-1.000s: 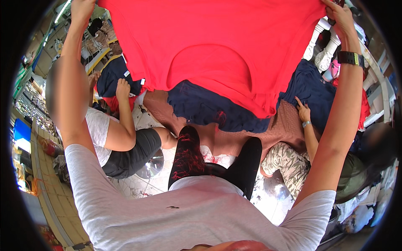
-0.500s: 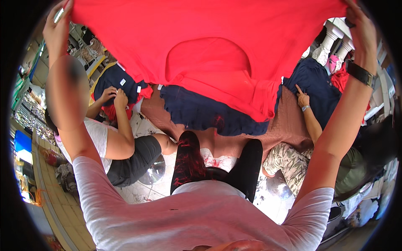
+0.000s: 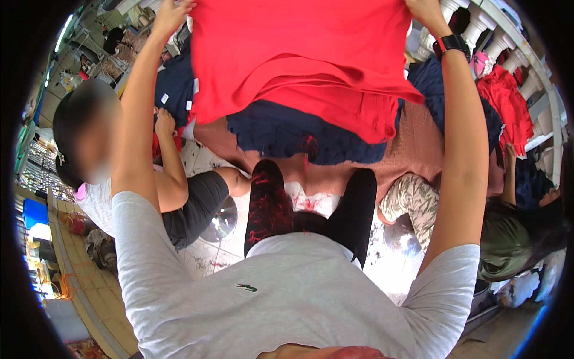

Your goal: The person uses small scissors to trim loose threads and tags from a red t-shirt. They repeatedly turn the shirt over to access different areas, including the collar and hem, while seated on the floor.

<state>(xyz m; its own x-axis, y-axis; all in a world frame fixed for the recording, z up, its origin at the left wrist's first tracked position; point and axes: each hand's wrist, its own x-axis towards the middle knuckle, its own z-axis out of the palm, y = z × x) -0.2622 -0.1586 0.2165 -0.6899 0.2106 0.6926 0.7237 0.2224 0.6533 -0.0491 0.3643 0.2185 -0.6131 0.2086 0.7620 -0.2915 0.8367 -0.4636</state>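
Both my arms reach forward, holding a wide red shirt up by its two sides. My left hand grips its left edge near the top of the view, fingers closed at the cloth. At the opposite edge my right hand is closed on the fabric, its fingertips partly hidden. The shirt's lower part droops in folds over a pile of red cloth. Beneath that lies a dark navy garment on the brown table cover.
A person in a cap sits at the left, one hand by navy cloth with white tags. On the right, another person in camouflage trousers sits near a navy garment. Red cloth hangs beside a white railing.
My hands have come closer together, and the red shirt has narrowed and sunk into folds, its neckline no longer stretched open. The person at right now has an arm raised toward the red cloth.
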